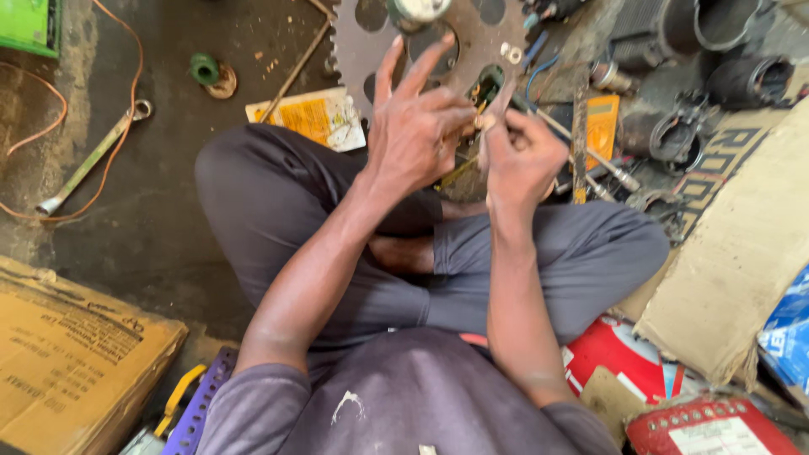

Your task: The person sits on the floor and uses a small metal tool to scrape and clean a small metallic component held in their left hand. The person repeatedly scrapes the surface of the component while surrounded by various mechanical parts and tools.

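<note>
A dark, oil-stained concrete floor (pixel 160 227) carries everything; the person sits cross-legged on it. At eight o'clock lies a brown cardboard box (pixel 67 354), at eleven a green packet (pixel 29 24). A yellow-and-white leaflet (pixel 316 116) sits near twelve. The left hand (pixel 417 126), fingers half spread, and the right hand (pixel 518 156), pinched closed, hold a small metal part (pixel 487 118) before a toothed sprocket (pixel 371 42). Red tins (pixel 615 354) and a tan carton (pixel 742 253) fill four o'clock.

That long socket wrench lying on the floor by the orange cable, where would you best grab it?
Judging by its pose, grip the socket wrench mid-shaft from above. It lies flat and slanted on the floor, the bare straight shaft is easiest to close around, and the orange cable crosses near its upper end.
</note>
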